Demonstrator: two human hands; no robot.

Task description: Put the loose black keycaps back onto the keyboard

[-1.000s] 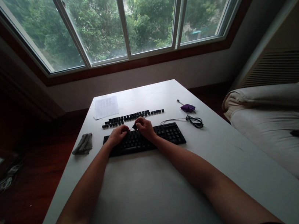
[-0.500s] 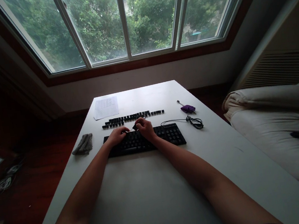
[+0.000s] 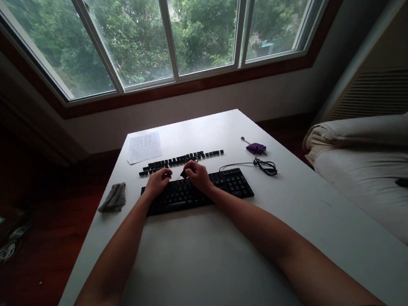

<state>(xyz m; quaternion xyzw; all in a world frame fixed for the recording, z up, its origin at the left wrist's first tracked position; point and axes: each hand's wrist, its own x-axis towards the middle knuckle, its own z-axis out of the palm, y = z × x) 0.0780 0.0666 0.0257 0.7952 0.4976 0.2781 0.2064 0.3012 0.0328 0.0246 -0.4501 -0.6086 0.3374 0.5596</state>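
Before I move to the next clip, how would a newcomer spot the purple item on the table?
Find the white table before the window, then the black keyboard on it. Right of the keyboard lies a coiled black cable; just beyond it, toward the window, sits the purple bundle, the only purple thing among black, grey and white neighbours.

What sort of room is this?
Probably a room in a home: a pale, cushioned seat, likely a sofa or bed, stands beside the white table, and a wide window faces trees.
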